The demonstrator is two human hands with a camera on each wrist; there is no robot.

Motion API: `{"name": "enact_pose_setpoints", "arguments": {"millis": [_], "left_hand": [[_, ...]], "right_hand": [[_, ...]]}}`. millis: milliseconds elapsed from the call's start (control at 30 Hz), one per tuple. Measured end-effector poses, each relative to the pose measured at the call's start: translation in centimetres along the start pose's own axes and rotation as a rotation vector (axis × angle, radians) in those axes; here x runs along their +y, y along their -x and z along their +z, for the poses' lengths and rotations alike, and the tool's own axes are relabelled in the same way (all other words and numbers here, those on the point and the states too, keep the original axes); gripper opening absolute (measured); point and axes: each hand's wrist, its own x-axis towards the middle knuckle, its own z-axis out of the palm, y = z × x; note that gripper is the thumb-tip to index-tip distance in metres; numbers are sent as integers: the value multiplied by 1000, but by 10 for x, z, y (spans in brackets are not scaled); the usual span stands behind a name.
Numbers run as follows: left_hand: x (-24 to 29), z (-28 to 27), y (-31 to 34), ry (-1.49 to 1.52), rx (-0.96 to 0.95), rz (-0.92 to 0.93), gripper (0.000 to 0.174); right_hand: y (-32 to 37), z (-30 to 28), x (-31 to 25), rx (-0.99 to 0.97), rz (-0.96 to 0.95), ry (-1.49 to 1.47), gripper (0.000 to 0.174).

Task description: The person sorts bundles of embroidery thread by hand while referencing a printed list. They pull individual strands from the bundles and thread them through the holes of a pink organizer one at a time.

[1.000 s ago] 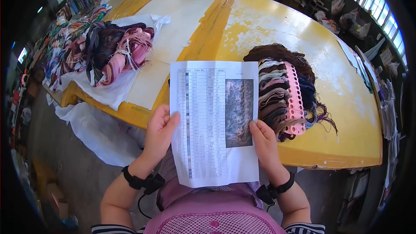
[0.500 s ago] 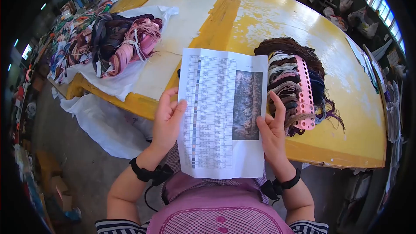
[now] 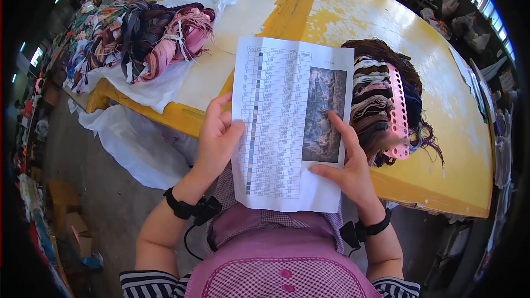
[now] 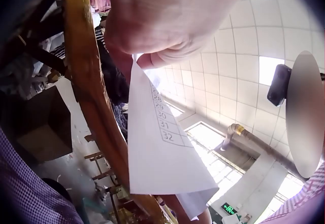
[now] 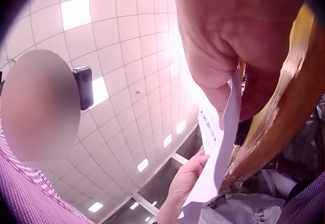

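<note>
A white printed sheet point(image 3: 274, 127) stands before the purple apron in the head view, bearing a colour table at left and a dark castle picture point(image 3: 324, 113) at right. My left hand point(image 3: 218, 139) grips its left edge, thumb on the front and fingers behind. At the other edge, my right hand point(image 3: 353, 172) holds the sheet with thumb on the front; its index finger lies straight over the picture. The right wrist view shows the paper point(image 5: 223, 148) between thumb and fingers. Behind the sheet, thread skeins point(image 3: 369, 99) hang from a pink perforated holder point(image 3: 398, 113).
The yellow-and-white table point(image 3: 441, 160) curves ahead of me. At its left, dark and pink thread bundles point(image 3: 179, 41) lie on white plastic sheeting point(image 3: 135, 149) that drapes over the edge. A cardboard box point(image 3: 81, 234) stands on the floor at left.
My right hand has shifted from the sheet's right edge inward, bringing its index finger onto the picture and its thumb onto the blank lower part. My left hand keeps its grip.
</note>
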Motion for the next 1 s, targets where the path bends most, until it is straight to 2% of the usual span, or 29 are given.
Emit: {"name": "enact_pose_setpoints", "arguments": {"millis": [600,700,733,800,833,867,900,967,1000], "left_hand": [[7,-4,-1,-23,54,15,47],[7,-11,-3,-73,34,-19,51],[7,-11,-1,-74,35,-18,51],[11,-8,3,-894,187,364,67],[18,-3,5,-900,189,388,67],[30,7,12,-582,-1,298,79],[41,18,21,-265,-188,199,90],[59,37,31,225,-295,22,103],[61,39,34,314,-284,-6,106]], "right_hand": [[-7,7,3,55,-29,44,93],[-8,6,3,78,0,-45,94],[-9,4,4,73,-43,-18,100],[-13,7,-6,71,-104,8,106],[-13,15,-18,116,-147,-111,110],[-11,21,-30,161,-188,-231,114],[-10,24,-37,48,-256,-200,116],[-7,41,-45,-132,-350,-197,113],[-7,48,-52,-229,-389,-180,112]]}}
